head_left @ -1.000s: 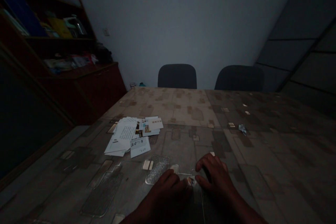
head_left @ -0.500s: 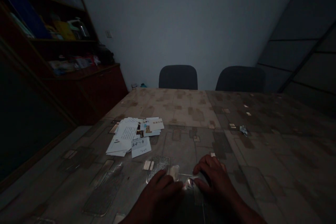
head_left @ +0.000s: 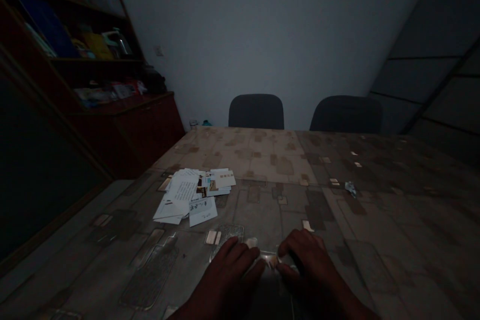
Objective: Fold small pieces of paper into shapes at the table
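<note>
My left hand [head_left: 234,270] and my right hand [head_left: 309,265] are close together at the bottom of the head view, low over the near part of the table. Between their fingertips is a shiny, clear piece that looks like plastic film [head_left: 269,259]; the fingers of both hands are closed on its edge. Its lower part lies in shadow and cannot be made out. A loose pile of white printed cards [head_left: 183,187] lies on the table beyond my left hand.
The patterned tablecloth [head_left: 262,152] covers a wide table. A crumpled scrap [head_left: 350,189] lies to the right. Two dark chairs [head_left: 256,111] [head_left: 347,114] stand at the far edge, before a pale wall. At the left is a cabinet [head_left: 150,120] with filled shelves.
My hands have shifted slightly, and the shiny film between them looks wider and flatter. The right fingers have lowered a little. The whole view has moved slightly.
</note>
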Tool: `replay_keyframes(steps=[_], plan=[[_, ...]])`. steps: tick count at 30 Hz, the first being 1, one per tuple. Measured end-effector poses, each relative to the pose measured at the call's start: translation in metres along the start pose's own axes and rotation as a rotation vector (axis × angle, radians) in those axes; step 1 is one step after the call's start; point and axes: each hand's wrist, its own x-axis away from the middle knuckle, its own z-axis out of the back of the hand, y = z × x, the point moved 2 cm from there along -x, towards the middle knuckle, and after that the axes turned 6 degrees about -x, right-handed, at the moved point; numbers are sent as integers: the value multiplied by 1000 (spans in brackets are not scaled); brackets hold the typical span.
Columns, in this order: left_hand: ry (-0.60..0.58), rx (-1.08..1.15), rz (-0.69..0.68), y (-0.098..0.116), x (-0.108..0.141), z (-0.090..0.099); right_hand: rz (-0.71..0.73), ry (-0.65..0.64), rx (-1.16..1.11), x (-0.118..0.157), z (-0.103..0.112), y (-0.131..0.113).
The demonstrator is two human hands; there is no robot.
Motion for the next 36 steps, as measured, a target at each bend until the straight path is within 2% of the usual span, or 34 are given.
replay_keyframes(steps=[2,6,8,11,14,17,20,24,28,32,36], plan=[[19,3,-17,-1,-3,0,21,1,-6,-1,-3,3],[154,63,-21,-5,-4,5,81,-7,-42,-4,-9,7],[138,185,34,-8,-4,10,64,-11,-109,-5,-8,7],[33,487,296,-11,-9,14,3,-4,-287,-8,-4,3],[4,811,596,-10,-22,12,-131,27,-498,-11,0,-2],[-25,1090,729,-2,-41,4,-216,103,-646,-12,2,-8],[51,1183,826,1,-53,2,-230,169,-681,-10,6,-10],[141,1214,864,-4,-52,4,-217,157,-643,-7,9,-8],[174,1266,864,-10,-43,-1,-261,228,-594,-5,6,-8],[163,1297,855,-13,-40,-9,-226,232,-515,-4,4,-13],[100,1300,882,-11,-43,-5,-182,184,-480,-4,7,-15]])
